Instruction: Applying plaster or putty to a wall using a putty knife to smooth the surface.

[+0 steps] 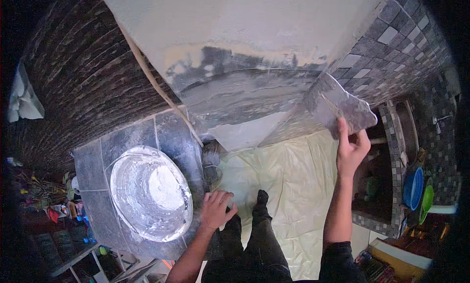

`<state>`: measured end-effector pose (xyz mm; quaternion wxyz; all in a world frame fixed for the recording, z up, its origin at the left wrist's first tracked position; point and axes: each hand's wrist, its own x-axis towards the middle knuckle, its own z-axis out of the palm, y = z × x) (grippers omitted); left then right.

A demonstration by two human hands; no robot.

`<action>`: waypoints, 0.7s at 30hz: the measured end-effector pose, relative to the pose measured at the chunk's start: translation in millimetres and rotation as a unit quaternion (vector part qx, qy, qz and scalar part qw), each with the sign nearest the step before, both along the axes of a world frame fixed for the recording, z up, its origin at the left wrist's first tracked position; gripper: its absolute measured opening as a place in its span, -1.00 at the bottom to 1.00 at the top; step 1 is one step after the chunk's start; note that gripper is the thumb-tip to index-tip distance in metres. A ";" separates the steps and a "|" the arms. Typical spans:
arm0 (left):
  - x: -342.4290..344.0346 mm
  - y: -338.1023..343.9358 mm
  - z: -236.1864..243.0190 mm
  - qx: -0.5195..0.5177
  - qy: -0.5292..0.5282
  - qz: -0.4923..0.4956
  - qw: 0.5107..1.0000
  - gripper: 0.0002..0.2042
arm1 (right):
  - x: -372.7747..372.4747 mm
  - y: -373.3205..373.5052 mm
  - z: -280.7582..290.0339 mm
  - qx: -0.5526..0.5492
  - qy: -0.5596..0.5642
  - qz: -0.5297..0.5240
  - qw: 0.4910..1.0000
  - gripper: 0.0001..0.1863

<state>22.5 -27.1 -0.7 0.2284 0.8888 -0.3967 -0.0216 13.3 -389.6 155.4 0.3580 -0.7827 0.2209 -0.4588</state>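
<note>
My right hand [352,154] grips a flat, plaster-smeared spreader [339,106] by its lower edge, thumb laid along its face. The spreader's far corner is at the right edge of the wall face [245,89], where grey, streaked plaster lies below a smoother pale area; I cannot tell whether it touches. My left hand [216,210] is at the right edge of the dark tiled counter [174,131], fingers loosely extended and holding nothing. Left of it, on the counter, stands a round metallic-looking tub [122,204], its inside coated with white paste.
Pale plastic sheeting [298,185] covers the floor around my feet. A thin wooden strip [156,87] leans along the wall's left edge. Mosaic tiles [377,52] line the right wall. Blue [413,187] and green basins [426,200] stand right; a metal ladder [93,263] is lower left.
</note>
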 end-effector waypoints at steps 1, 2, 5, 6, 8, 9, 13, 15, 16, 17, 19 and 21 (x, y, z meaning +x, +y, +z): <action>0.5 0.7 1.4 0.002 -0.002 0.002 1.000 -0.71 | -6.4 6.3 -0.4 -0.005 0.028 -0.001 1.000 -0.88; 0.4 0.6 2.1 0.007 -0.002 0.001 1.000 -0.70 | -6.7 20.1 0.8 0.006 0.011 -0.003 1.000 -0.88; -0.5 -1.2 1.8 0.004 0.010 -0.005 1.000 -0.67 | 3.0 67.0 13.7 -0.063 0.008 0.050 0.997 -0.88; -0.4 -0.3 0.8 -0.001 0.021 -0.007 1.000 -0.65 | 11.0 80.2 4.9 -0.060 -0.005 0.091 0.994 -0.87; -1.9 4.7 -4.6 0.011 0.022 -0.003 1.000 -0.64 | 31.9 110.2 -1.2 -0.045 -0.028 0.175 0.983 -0.86; -2.1 3.6 -5.2 0.018 0.025 -0.004 1.000 -0.64 | 42.3 121.2 2.5 -0.034 -0.036 0.214 0.976 -0.86; -2.6 -4.7 0.0 0.028 0.031 -0.008 0.999 -0.63 | 66.6 128.6 4.7 -0.036 0.002 0.207 0.978 -0.86; -3.2 -1.7 -3.6 0.024 0.022 -0.003 0.999 -0.64 | 72.5 123.4 1.2 -0.015 -0.025 0.186 0.982 -0.86; -2.3 0.3 -5.2 0.026 0.022 -0.001 0.999 -0.64 | 74.6 120.1 0.7 -0.012 -0.046 0.175 0.983 -0.87; -2.8 1.3 -3.3 0.034 0.005 0.005 0.999 -0.67 | 73.1 114.4 -4.9 -0.009 -0.044 0.177 0.983 -0.87; -4.2 -1.4 -3.7 0.036 -0.010 0.008 0.999 -0.70 | 65.8 96.0 -11.3 -0.011 -0.027 0.145 0.989 -0.89; -2.7 2.5 -8.8 0.012 0.010 0.003 1.000 -0.65 | 62.4 87.8 -3.3 -0.012 -0.014 0.120 0.993 -0.91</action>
